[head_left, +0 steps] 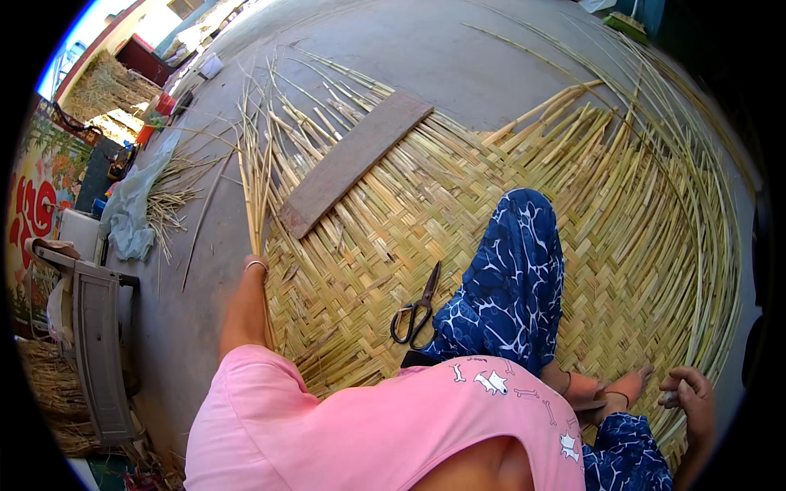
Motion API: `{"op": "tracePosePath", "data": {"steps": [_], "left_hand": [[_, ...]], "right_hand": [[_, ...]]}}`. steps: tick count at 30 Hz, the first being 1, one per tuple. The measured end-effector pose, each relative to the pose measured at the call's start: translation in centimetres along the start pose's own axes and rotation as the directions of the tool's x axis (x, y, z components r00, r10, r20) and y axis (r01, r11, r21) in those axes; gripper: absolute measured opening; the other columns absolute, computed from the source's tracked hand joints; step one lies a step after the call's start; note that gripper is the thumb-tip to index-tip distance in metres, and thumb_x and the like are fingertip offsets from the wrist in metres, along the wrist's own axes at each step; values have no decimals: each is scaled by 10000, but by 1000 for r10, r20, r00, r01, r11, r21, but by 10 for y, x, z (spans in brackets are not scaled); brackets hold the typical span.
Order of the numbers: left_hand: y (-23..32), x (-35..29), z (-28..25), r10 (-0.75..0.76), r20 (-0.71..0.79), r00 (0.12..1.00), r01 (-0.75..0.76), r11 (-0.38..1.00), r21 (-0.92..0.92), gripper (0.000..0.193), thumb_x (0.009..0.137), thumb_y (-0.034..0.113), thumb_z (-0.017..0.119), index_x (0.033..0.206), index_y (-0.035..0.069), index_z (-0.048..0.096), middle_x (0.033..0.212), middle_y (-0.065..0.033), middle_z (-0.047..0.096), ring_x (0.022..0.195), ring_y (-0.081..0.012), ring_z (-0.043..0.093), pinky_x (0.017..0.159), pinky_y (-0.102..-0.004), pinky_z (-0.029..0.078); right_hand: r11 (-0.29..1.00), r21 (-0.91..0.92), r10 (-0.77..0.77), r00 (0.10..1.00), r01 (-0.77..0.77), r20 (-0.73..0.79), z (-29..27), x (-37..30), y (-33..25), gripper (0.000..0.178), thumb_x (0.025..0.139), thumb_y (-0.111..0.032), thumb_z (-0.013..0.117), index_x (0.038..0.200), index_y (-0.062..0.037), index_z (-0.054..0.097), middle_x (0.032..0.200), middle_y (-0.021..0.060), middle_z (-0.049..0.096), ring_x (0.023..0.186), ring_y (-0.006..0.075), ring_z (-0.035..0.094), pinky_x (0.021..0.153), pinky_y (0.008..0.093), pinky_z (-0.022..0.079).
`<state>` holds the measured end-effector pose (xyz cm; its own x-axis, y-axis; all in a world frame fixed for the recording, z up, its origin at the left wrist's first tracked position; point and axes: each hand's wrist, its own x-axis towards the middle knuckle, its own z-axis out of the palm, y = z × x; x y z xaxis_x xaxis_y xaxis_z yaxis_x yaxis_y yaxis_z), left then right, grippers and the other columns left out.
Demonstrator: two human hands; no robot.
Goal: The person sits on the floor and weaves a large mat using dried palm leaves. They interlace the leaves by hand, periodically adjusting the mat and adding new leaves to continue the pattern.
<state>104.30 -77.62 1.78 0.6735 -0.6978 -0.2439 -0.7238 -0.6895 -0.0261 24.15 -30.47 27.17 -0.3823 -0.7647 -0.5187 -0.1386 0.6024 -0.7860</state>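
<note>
I sit on a large woven mat (606,270) of split reed strips, a herringbone weave with loose ends fanning out at its far edge. At its left edge my left hand (255,265) is closed round a bundle of reed strips (255,196) that stand up and spread away from me. My right hand (693,398) is at the far right, beside my bare foot, with fingers curled; something small and whitish shows at the fingertips. Black-handled scissors (419,309) lie on the mat by my knee. A flat wooden board (356,164) lies across the strips.
Long thin reeds (720,237) curve round the mat's right side. On the left are a grey plastic bench-like piece (100,352), a pale plastic sheet (137,209) and loose stalks (173,192). Red containers (166,104) stand farther back; a broom head (626,26) is at the upper right.
</note>
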Motion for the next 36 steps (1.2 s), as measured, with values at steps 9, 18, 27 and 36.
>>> {"op": "tracePosePath", "data": {"steps": [9, 18, 27, 36], "left_hand": [[66, -97, 73, -18, 26, 1000, 21, 993, -114, 884, 734, 585, 669, 1345, 22, 365, 1313, -185, 488, 1183, -341, 490, 953, -450, 410], [124, -157, 52, 602, -387, 698, -533, 798, 279, 831, 792, 536, 617, 1412, 87, 293, 1486, -115, 249, 1374, -290, 215, 1079, -449, 222], [225, -119, 66, 715, -102, 691, -684, 694, 225, 801, 795, 439, 653, 1418, 99, 283, 1487, -141, 245, 1366, -310, 246, 1072, -450, 283], [229, -13, 38, 570, -23, 821, -568, 820, 72, 915, 733, 657, 609, 1297, -42, 433, 1317, -241, 460, 1225, -363, 444, 1028, -408, 360]], "right_hand": [[997, -36, 63, 996, -65, -64, -3, -7, -10, 405, 889, -338, 552, 1134, -15, 537, 921, 92, 633, 750, 160, 629, 679, 268, 498], [996, -51, 69, 998, -69, -5, 4, 12, -32, 443, 885, -351, 571, 1161, -6, 532, 945, 101, 638, 771, 153, 631, 705, 264, 492], [990, -97, 99, 992, -106, -73, 0, 8, -30, 505, 876, -386, 557, 1175, 17, 506, 962, 106, 599, 856, 163, 603, 732, 296, 515], [972, -154, 170, 983, -178, -66, 10, 33, -31, 456, 902, -365, 514, 1186, -9, 507, 961, 99, 589, 825, 150, 578, 719, 296, 504]]}}
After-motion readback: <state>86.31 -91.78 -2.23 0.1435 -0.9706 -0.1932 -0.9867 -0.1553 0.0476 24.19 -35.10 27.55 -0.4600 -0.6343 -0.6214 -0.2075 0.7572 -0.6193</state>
